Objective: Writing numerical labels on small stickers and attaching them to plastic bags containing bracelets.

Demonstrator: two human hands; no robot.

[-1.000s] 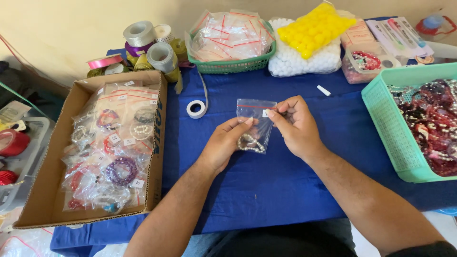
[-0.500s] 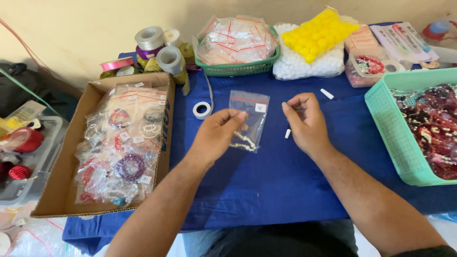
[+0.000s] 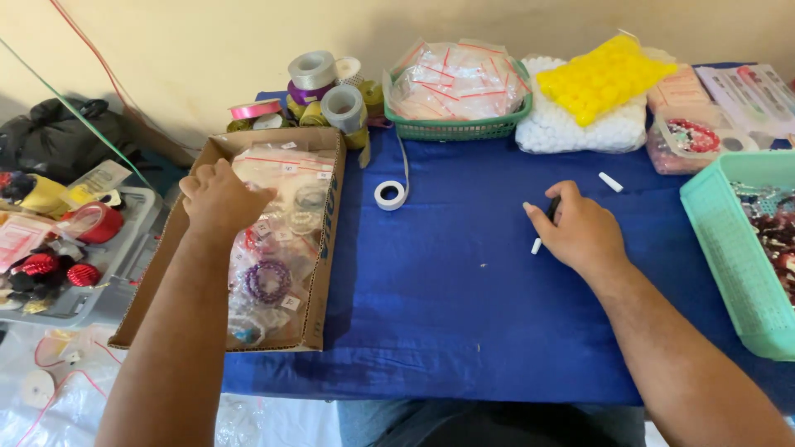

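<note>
Clear zip bags [image 3: 277,240] with small white labels are lying piled inside the cardboard box [image 3: 327,248] at the left. More red-striped clear bags [image 3: 455,81] are filling the green basket [image 3: 451,130] at the back.

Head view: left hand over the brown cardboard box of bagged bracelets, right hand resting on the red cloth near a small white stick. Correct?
Not quite: the cloth is blue, not red, as the head view shows. The rest holds. The left hand is over the brown cardboard box of bagged bracelets, and the right hand rests on the cloth beside a small white stick.
</note>
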